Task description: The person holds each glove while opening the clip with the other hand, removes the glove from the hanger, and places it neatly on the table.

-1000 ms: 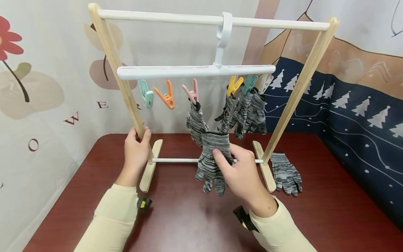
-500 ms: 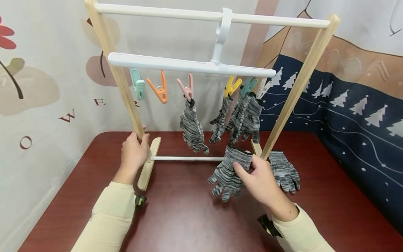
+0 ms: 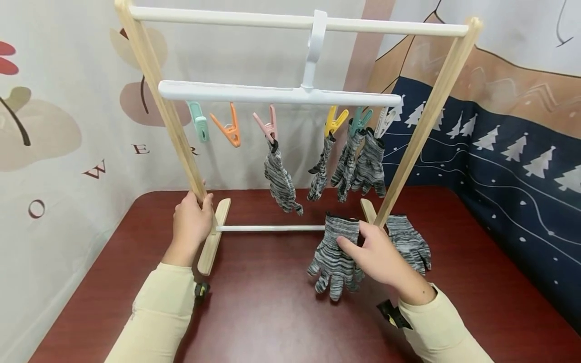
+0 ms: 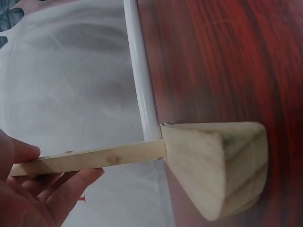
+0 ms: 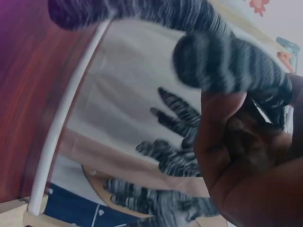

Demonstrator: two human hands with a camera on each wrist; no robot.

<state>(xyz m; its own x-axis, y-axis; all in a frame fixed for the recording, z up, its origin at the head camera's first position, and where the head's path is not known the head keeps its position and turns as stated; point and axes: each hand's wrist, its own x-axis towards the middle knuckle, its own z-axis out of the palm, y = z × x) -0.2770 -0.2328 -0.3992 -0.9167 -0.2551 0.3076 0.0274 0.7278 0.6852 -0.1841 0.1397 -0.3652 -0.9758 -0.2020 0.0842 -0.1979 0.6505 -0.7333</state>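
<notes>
Grey-and-black striped knit with a dark-edged cuff makes up the glove (image 3: 337, 257), pinched at its cuff by the right hand (image 3: 374, 249) in front of the rack (image 3: 183, 151), knitted fingers drooping. The left hand (image 3: 192, 222) wraps around the rack's flat, pale wooden upright. Under the rack's round white top bar (image 3: 227, 18), a smooth hanger (image 3: 254, 95) carries slim pegs (image 3: 268, 126) and limp, matching hung gloves (image 3: 281, 181).

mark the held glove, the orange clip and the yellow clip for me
Held glove (image 3: 335, 259): head view, on its striped middle
Orange clip (image 3: 233, 133): head view, on its lower half
Yellow clip (image 3: 333, 124): head view, on its lower half
</notes>
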